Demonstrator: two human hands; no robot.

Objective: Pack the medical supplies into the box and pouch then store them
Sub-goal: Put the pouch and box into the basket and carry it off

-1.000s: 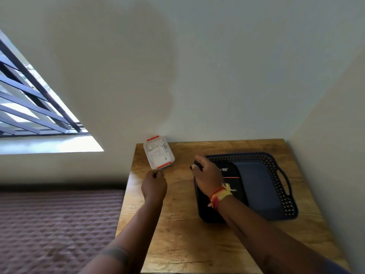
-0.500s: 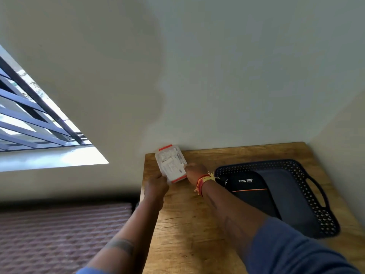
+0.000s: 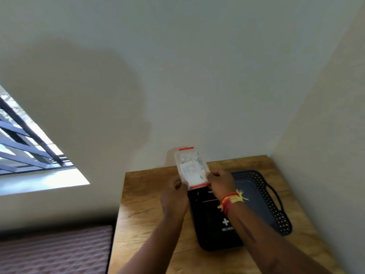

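Observation:
A clear plastic box [image 3: 190, 168] with orange-red clasps at both ends holds white medical supplies. It is lifted off the wooden table [image 3: 142, 210], tilted, above the far end of a black first-aid pouch [image 3: 215, 224]. My left hand [image 3: 173, 196] grips its near left corner. My right hand [image 3: 221, 182], with coloured threads on the wrist, grips its near right edge. The pouch bears a white cross and lies partly in a dark perforated basket [image 3: 274, 206].
The table stands in a corner, with walls behind and to the right. A barred window [image 3: 25, 151] is at the left. A quilted brown surface [image 3: 55, 252] lies below the table's left edge.
My right hand left the pouch and took hold of the box beside my left hand. Both hands have lifted the box and carried it right, over the pouch.

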